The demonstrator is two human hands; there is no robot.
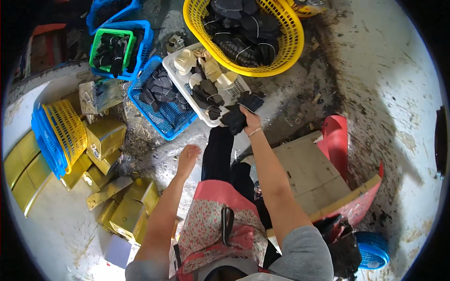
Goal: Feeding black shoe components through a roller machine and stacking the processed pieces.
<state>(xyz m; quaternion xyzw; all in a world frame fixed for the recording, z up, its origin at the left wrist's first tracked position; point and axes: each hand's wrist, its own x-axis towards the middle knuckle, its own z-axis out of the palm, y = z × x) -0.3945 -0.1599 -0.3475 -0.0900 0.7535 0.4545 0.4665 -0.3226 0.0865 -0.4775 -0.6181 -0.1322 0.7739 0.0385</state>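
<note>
My right hand is closed on a bundle of black flat pieces, probably cloth or leather, over the near right corner of a white plastic basket. In that basket lie dark bundles tied with bands and cream-coloured pieces. Lower and to the left, my left hand hangs in the air with its fingers curled in; nothing shows in it. Left of the white basket sits a blue basket with stacked dark pieces.
A big yellow basket of dark banded bundles stands far ahead. A green basket sits inside a blue one at far left. Several gold tins and tilted baskets stand left. Cardboard and a red container lie right.
</note>
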